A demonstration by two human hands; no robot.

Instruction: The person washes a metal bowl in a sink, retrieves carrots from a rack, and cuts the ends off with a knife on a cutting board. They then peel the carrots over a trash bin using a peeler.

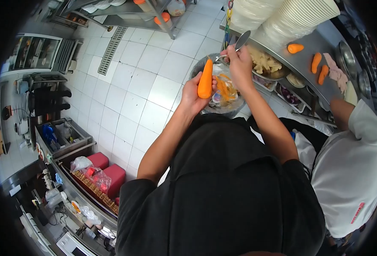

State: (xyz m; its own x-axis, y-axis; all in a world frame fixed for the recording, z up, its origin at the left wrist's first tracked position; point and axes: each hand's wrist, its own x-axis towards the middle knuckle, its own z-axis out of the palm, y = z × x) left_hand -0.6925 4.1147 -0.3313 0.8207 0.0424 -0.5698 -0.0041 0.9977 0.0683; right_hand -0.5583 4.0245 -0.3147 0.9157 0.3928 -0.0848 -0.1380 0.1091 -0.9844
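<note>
My left hand is closed round an orange carrot, its narrow end pointing up and away from me. A metal spoon is gripped in my right hand, with the bowl sticking out beyond the fingers and the other end reaching toward the carrot's tip. Below both hands stands a lined waste bin. Orange peelings lie in it among plastic. The carrot and the spoon look slightly apart.
On the steel counter at right lie three more carrots, a pink cloth and stacked white containers. Under it are a bowl of pale chopped food and trays. A co-worker in a white shirt stands close on my right.
</note>
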